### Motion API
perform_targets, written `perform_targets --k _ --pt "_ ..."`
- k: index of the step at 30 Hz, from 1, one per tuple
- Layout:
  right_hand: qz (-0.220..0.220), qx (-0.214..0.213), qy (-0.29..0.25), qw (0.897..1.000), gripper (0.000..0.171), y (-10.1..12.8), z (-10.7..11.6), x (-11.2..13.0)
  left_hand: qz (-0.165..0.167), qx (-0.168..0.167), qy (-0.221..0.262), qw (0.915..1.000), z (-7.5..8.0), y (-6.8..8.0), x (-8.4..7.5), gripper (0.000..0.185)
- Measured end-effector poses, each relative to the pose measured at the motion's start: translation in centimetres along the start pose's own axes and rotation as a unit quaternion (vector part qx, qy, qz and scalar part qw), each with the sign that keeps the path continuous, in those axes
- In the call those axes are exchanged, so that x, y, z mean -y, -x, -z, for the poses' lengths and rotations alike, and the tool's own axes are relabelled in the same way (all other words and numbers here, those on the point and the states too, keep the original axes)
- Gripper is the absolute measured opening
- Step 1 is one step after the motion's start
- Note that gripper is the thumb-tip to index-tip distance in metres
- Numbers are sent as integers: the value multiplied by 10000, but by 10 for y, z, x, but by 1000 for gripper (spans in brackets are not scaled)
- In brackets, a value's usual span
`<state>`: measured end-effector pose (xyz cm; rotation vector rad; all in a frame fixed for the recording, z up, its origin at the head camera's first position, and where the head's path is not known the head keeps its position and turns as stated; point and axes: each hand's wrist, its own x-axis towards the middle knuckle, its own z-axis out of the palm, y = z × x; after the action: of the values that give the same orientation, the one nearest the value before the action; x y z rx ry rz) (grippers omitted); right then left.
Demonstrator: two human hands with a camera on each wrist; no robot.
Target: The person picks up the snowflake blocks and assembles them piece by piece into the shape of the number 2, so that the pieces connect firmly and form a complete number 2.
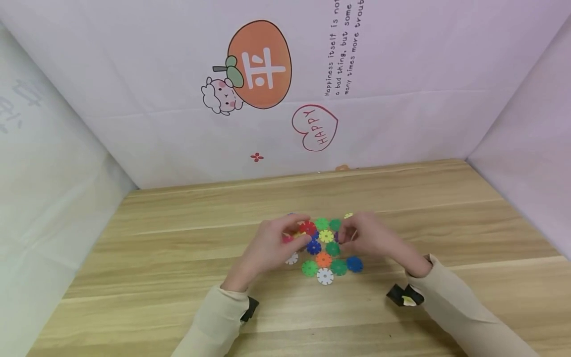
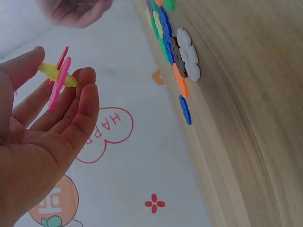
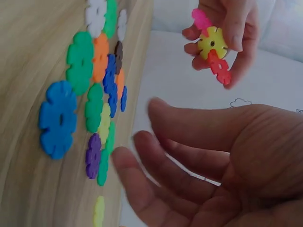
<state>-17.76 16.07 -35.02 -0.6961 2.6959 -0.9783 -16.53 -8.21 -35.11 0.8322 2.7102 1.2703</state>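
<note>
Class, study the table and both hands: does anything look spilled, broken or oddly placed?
Nothing stands out. The snowflake discs lie flat in a loose cluster on the table; the left hand holds three joined discs, the right hand nothing.

Backdrop cloth (image 1: 401, 99): red heart outline (image 1: 314, 127) reads "HAPPY". Orange fruit (image 1: 260, 64) carries a white character, seemingly "平". Slanted black lines (image 1: 343, 47), cut at the top edge: "Happiness itself is no…", "a bad thing, but some…", "many times more troub…".
</note>
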Motion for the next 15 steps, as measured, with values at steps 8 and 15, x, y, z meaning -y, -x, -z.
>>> perform_targets --k 8,15 --pt "-585 497 84 9970 16 -2 2 -12 125 -28 -34 9999 1 -1 1 37" --pt "-839 926 193 9920 22 -2 4 -17 134 -50 -45 9999 1 -1 3 36"
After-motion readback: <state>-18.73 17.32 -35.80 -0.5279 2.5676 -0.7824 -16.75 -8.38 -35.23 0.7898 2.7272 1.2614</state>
